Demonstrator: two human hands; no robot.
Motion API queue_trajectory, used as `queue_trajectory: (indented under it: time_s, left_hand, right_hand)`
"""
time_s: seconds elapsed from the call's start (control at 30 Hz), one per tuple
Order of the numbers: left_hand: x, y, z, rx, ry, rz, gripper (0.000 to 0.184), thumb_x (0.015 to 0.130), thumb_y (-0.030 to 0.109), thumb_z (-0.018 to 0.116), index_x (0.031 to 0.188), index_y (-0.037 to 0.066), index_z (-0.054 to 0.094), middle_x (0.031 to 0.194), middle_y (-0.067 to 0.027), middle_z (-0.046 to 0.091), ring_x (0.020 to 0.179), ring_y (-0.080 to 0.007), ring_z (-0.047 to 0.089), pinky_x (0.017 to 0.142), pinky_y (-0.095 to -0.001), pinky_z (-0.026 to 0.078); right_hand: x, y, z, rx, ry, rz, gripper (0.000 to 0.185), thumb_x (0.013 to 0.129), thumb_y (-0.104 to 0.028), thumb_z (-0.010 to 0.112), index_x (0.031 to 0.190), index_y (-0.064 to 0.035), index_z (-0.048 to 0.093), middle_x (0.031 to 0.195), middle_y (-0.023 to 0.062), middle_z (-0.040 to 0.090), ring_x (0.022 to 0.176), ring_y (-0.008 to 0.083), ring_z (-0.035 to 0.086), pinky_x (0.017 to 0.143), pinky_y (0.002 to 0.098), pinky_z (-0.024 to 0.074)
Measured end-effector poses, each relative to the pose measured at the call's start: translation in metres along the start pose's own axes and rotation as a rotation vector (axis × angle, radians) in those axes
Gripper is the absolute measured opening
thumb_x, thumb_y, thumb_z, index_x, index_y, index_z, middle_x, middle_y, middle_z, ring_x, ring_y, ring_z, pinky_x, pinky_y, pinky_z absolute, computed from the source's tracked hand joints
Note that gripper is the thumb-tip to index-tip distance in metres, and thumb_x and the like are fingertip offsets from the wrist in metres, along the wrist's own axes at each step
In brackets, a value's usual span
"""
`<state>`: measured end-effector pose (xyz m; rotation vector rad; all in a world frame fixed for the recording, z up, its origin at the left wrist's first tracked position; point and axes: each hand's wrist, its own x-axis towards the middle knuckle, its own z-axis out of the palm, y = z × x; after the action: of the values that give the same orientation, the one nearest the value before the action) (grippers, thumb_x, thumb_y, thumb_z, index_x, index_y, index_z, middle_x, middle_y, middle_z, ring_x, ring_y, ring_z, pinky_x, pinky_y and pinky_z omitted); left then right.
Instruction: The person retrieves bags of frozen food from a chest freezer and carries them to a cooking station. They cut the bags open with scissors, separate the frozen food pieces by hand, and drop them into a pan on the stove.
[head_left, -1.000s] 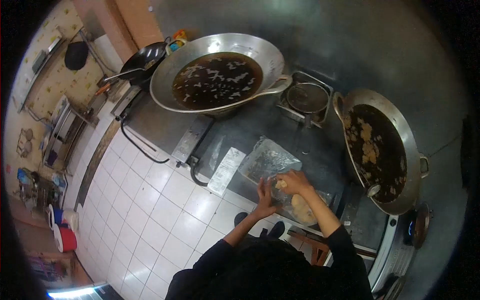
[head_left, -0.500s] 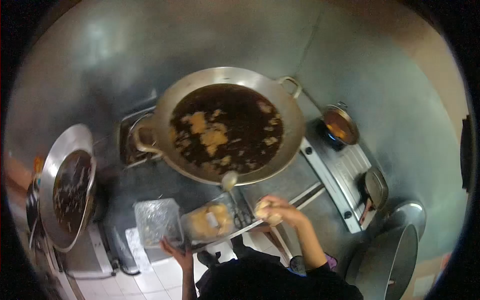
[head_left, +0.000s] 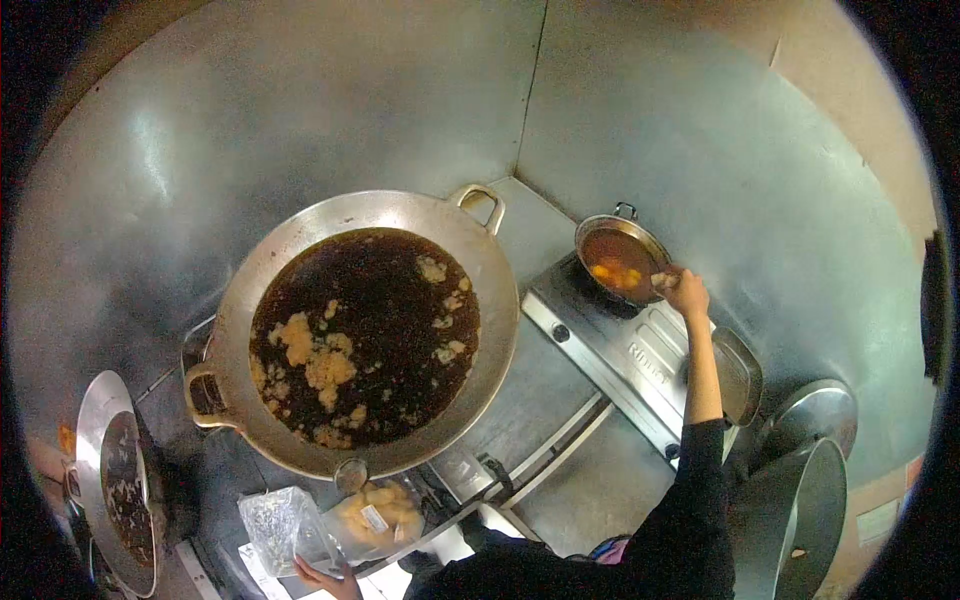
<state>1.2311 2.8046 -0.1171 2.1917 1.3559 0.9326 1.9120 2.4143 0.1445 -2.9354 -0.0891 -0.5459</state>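
Note:
My right hand (head_left: 684, 292) is stretched out over the edge of a small pan (head_left: 622, 250) on the stove. Its fingers are closed round a small pale piece, partly hidden. Orange pieces lie in the reddish-brown liquid of that pan. At the lower left, my left hand (head_left: 325, 580) rests at the near edge of a clear plastic container (head_left: 285, 528), fingers apart. Beside the container is a plastic bag (head_left: 375, 518) of pale yellow pieces with a white label.
A large wok (head_left: 365, 210) of dark oil holds floating golden crumbs, with a ladle (head_left: 350, 476) at its rim. Another wok (head_left: 95, 420) stands far left. A flat pan (head_left: 738, 375) sits on the stove (head_left: 648, 370); large metal vessels (head_left: 820, 510) stand lower right.
The view has swung right. My right hand has moved from the plastic bag and counter edge to the small pan on the stove. My left hand has stayed by the clear container.

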Motion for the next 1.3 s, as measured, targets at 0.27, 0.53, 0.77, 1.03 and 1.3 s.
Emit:
queue_trajectory:
  time_s: [0.27,0.53,0.77,1.03,1.3]
  left_hand:
    - [0.006,0.009,0.005,0.209,0.033,0.085,0.085,0.075,0.036,0.066,0.135,-0.003,0.022,0.131,-0.0314,0.024,0.12,-0.0439,0.027,0.099,-0.0523,0.027]
    - [0.002,-0.019,-0.008,0.118,-0.11,0.04,0.099,0.062,0.044,0.065,0.139,0.002,0.02,0.137,-0.0265,0.018,0.128,-0.0424,0.017,0.104,-0.0522,0.015]
    - [-0.004,-0.024,-0.007,0.121,-0.168,-0.078,0.09,0.065,0.019,0.066,0.139,0.002,0.018,0.143,-0.0229,0.014,0.132,-0.0389,0.011,0.107,-0.0486,0.007]
    - [-0.012,-0.023,0.005,0.032,-0.158,-0.029,0.1,0.069,0.038,0.068,0.142,0.004,0.009,0.146,-0.0208,0.007,0.135,-0.0368,-0.002,0.108,-0.0471,-0.002]
    - [0.006,0.037,-0.008,0.051,-0.07,-0.274,0.098,0.058,0.02,0.072,0.139,0.012,0.017,0.138,-0.026,0.012,0.129,-0.0443,0.013,0.106,-0.0493,0.021]
  right_hand:
    - [0.108,0.075,0.097,-0.356,-0.226,0.023,0.023,0.084,-0.029,0.052,0.099,-0.0144,0.061,0.097,0.0121,0.064,0.091,0.0338,0.062,0.072,0.0453,0.0519]
    - [0.131,0.087,0.106,-0.315,-0.064,0.051,0.029,0.075,-0.032,0.058,0.093,-0.0101,0.064,0.093,0.0165,0.064,0.085,0.0321,0.064,0.067,0.0427,0.0519]
    - [0.132,0.084,0.039,0.384,-0.592,-0.113,0.032,0.078,-0.032,0.061,0.089,-0.002,0.059,0.072,0.0097,0.061,0.059,0.0178,0.057,0.052,0.0336,0.0468]
    - [-0.01,-0.03,0.035,0.521,-0.556,-0.404,0.032,0.076,-0.029,0.064,0.093,-0.0021,0.059,0.074,0.0122,0.062,0.063,0.0196,0.057,0.058,0.0351,0.048]
    - [-0.078,-0.103,0.064,0.435,-0.675,-0.531,0.033,0.074,-0.029,0.066,0.092,-0.002,0.059,0.075,0.0133,0.062,0.062,0.0221,0.057,0.058,0.0359,0.0478]
